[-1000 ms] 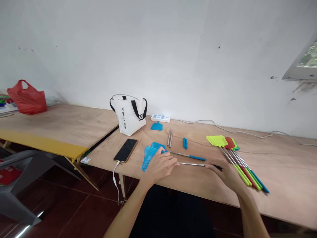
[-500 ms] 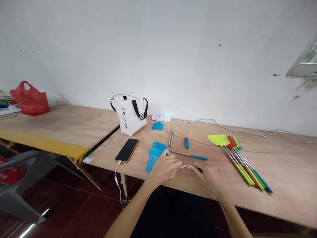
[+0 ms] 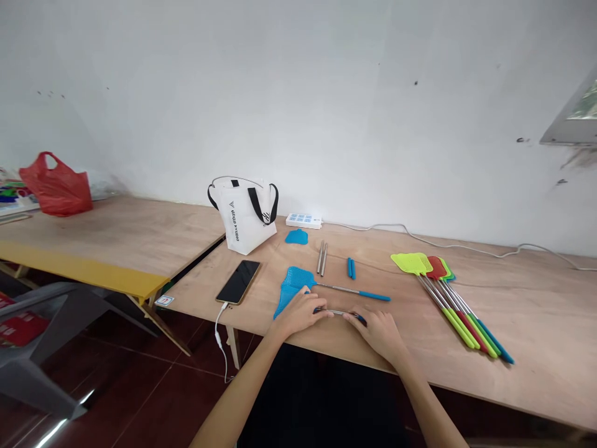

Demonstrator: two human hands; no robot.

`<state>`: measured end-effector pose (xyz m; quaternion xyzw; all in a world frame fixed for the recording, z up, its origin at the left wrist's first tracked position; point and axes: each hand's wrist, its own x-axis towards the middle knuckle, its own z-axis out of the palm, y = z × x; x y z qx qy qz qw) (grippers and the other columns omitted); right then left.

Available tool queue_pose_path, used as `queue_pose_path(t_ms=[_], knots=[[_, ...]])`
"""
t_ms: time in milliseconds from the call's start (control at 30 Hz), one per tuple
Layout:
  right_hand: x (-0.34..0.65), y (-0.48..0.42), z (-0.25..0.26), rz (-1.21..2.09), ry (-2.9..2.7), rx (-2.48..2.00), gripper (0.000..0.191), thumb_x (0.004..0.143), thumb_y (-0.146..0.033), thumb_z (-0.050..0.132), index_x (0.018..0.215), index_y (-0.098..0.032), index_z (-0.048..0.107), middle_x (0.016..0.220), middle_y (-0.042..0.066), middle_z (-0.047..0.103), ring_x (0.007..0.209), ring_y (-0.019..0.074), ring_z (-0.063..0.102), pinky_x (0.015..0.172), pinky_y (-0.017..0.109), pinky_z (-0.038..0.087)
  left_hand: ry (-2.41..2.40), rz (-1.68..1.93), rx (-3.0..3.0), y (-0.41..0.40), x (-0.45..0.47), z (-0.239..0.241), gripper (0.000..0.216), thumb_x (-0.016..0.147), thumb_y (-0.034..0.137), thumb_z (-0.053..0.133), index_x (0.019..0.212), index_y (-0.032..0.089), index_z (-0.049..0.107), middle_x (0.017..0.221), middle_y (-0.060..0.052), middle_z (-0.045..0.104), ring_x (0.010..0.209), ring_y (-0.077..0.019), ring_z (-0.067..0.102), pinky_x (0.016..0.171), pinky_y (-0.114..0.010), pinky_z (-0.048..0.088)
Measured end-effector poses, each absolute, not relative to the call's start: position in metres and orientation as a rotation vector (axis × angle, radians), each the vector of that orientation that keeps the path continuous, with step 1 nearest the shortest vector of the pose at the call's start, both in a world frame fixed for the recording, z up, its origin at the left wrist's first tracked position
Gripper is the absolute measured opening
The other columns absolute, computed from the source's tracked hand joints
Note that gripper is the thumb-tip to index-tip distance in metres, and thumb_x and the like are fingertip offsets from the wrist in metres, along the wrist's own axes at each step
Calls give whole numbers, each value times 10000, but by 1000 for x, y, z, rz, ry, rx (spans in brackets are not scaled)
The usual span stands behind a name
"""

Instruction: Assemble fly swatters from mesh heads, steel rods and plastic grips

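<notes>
Both hands are on a blue fly swatter (image 3: pixel 337 312) with a metal rod, held low over the front part of the table. My left hand (image 3: pixel 302 311) is closed around its neck, partly covering the blue mesh head. At the handle end, my right hand (image 3: pixel 377 331) is closed around the swatter, hiding most of the grip. Just behind lies a second blue fly swatter (image 3: pixel 374 296), its head partly overlapped by the held one. Farther back are a loose blue swatter head (image 3: pixel 296 236), two metal rods (image 3: pixel 322 258) and two blue handle grips (image 3: pixel 351 269).
Several fly swatters (image 3: pixel 459 311) in yellow-green, red, green and blue lie stacked at right. On the left are a phone (image 3: pixel 239 282) with a white cable and a white bag (image 3: pixel 247 218). A power strip (image 3: pixel 303 221) sits against the wall, its cable running right.
Both hands have shifted left with the held swatter, the right hand more noticeably. More of the metal rod shows between them. The other things have stayed in place.
</notes>
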<state>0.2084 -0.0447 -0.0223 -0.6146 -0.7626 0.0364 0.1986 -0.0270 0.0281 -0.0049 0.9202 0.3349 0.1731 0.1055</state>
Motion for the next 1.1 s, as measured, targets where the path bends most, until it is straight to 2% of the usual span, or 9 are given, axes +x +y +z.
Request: queue_pose_path(t_ms=[167,333,500,1100], knots=[[207,-43,-29,-2,-2138,-1714,399,1045,-540,403,967,-275,691,995,26,774,931,238,734,664,279,410,1028,512,2687,27,-25,-9,433,978,571,553,751,202,550,762,6,597,779,-183,519,817,-332,353],[207,-43,-30,-46,-2148,-1694,406,1047,-542,395,954,-275,685,980,25,776,911,230,734,650,277,398,1035,500,2722,24,-23,-6,324,943,387,591,708,201,468,714,20,542,707,-161,489,844,-343,349],[207,-44,-29,-57,-2151,-1694,385,1051,-526,404,946,-272,674,975,14,774,896,222,733,643,275,392,1002,498,2737,22,-24,-3,264,905,297,572,704,203,430,691,25,515,697,-158,485,838,-343,342],[207,-43,-31,-80,-2160,-1705,400,1049,-544,392,937,-271,662,957,7,771,904,227,733,645,282,391,976,514,2731,21,-25,0,231,918,257,527,706,204,454,688,16,540,680,-159,500,842,-354,354]])
